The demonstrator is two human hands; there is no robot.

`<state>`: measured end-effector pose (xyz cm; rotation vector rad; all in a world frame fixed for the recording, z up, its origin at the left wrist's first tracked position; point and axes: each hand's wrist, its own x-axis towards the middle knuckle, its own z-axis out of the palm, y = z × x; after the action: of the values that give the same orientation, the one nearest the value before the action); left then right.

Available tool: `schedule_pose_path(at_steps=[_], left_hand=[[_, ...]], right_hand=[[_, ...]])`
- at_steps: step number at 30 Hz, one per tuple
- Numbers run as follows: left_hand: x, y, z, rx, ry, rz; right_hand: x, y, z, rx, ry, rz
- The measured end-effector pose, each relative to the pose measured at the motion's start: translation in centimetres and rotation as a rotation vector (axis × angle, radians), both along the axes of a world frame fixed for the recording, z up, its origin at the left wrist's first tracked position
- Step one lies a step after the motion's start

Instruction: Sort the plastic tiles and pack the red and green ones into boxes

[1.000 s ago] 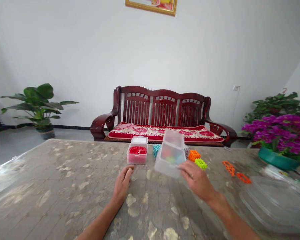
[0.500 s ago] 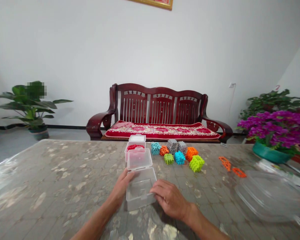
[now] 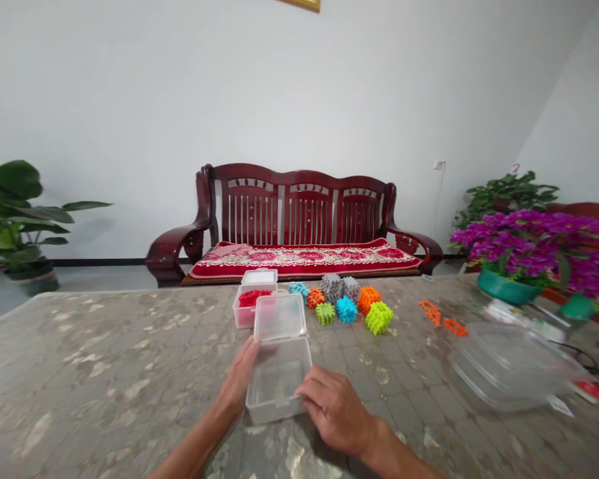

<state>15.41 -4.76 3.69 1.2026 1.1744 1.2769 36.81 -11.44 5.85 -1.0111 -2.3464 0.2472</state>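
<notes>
A clear plastic box (image 3: 278, 416) stands on the table in front of me, its hinged lid (image 3: 279, 317) swung back and nothing showing inside. Along its left wall lies my left hand (image 3: 240, 372), steadying it, with some fingertips hidden behind the side. My right hand (image 3: 332, 407) pinches the right front rim, fingers curled. Right behind the lid is a second clear box (image 3: 243, 318), also with its lid up, holding red plastic pieces (image 3: 253, 297). To the right sit several knobbly block shapes, among them a lime one (image 3: 379, 318), a blue one (image 3: 346, 309) and a grey one (image 3: 332, 288).
Two flat orange pieces (image 3: 455, 326) lie farther right. Beyond them are a large clear plastic container (image 3: 514, 372) and purple flowers in a green pot (image 3: 508, 287). A wooden bench (image 3: 307, 179) stands past the table (image 3: 104, 359), with a potted plant on the left.
The view has turned slightly right, so the background sits farther left. Both hands stay on the clear box, which is turned or shifted slightly; its lid remains up.
</notes>
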Motion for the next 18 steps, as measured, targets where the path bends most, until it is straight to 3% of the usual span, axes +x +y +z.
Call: schedule_pose_path(at_steps=[3, 5, 7, 10, 14, 18], left_hand=[[0.7, 0.1, -0.5, 0.043, 0.028, -0.047], [0.9, 0.1, -1.2, 0.048, 0.071, -0.050], [0.9, 0.2, -2.1, 0.061, 0.208, -0.025], [0.7, 0.4, -3.4, 0.092, 0.365, -0.022], [0.2, 0.8, -4.4, 0.180, 0.526, -0.070], [0.0, 0.7, -4.2, 0.249, 0.622, -0.100]], right_hand=[[2.4, -0.6, 2.0, 0.128, 0.036, -0.110], [5.3, 0.2, 3.9, 0.211, 0.073, -0.280], [9.1, 2.0, 5.7, 0.272, 0.078, -0.488], [15.2, 6.1, 7.2, 0.214, -0.024, -0.774], [20.8, 10.7, 6.7, 0.123, -0.121, -0.907], [22.6, 12.2, 4.6, 0.075, -0.155, -0.931]])
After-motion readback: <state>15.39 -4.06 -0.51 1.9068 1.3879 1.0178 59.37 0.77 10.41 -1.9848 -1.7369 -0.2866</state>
